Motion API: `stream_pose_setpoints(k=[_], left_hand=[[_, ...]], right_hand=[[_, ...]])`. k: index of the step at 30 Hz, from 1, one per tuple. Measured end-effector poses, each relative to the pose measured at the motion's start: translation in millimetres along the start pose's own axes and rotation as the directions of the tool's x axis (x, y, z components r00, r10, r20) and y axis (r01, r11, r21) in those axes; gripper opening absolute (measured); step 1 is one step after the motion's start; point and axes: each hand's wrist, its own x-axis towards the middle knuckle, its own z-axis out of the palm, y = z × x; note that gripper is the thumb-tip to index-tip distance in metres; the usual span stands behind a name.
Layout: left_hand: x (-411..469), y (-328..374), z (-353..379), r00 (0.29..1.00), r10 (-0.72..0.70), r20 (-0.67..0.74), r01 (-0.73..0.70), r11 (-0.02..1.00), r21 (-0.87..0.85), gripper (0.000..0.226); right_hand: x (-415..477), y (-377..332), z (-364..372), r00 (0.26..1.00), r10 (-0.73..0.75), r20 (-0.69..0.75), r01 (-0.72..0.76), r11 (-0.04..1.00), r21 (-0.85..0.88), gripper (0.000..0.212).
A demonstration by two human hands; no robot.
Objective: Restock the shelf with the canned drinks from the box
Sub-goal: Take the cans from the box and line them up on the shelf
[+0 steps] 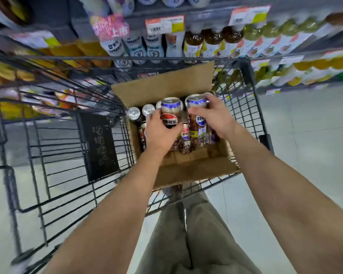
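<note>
My left grip (160,133) was clenched round a tall drink can with a silver lid, a blue band and brown patterned sides (170,106). My fingers wrapped its far side and my thumb lay across the round red, white and blue logo. My right grip (212,117) grasped a second can of the same kind (195,101) just beside it, fingers curled over its upper half. Both cans were upright over the open brown cardboard box (162,86), their lids higher than the rest.

Below and between my grips, more of the same cans (185,135) stood packed in the box. To the left of my left grip, two silver lids (134,113) showed at the box's far corner. The near part of the box, under my wrists, showed bare cardboard.

The box sat in the right end of a black wire shopping cart (249,80), with a black printed panel (99,145) to the left of it. Beyond my grips rose the grey store shelf (206,14), with white-labelled bottles (135,46) and amber tea bottles (194,40) in rows, blurred. Beneath my forearms were olive-grey trousers (186,244) and a pale floor (305,145).
</note>
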Motion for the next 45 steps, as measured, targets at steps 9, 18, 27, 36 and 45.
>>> stream_pose_setpoints(k=[9,18,27,36,45], left_hand=[[-54,82,-74,0.963,0.267,-0.035,-0.269,0.959,-0.09,0.054],[-112,221,-86,0.84,0.541,-0.03,-0.541,0.834,-0.106,0.078],[-228,365,-36,0.678,0.735,0.035,-0.728,0.677,-0.113,0.078],[-352,478,64,0.591,0.806,-0.034,-0.801,0.581,-0.146,0.076],[-413,554,136,0.533,0.845,-0.037,-0.84,0.523,-0.146,0.081]], right_hand=[[-96,-93,-14,0.944,-0.28,-0.172,0.275,0.96,-0.052,0.089],[-206,-178,-100,0.805,-0.491,-0.332,0.461,0.871,-0.17,0.09],[-328,-212,-254,0.677,-0.573,-0.462,0.561,0.808,-0.18,0.09],[-449,-206,-419,0.567,-0.68,-0.464,0.617,0.725,-0.307,0.047],[-500,-202,-526,0.498,-0.699,-0.514,0.659,0.69,-0.3,0.069]])
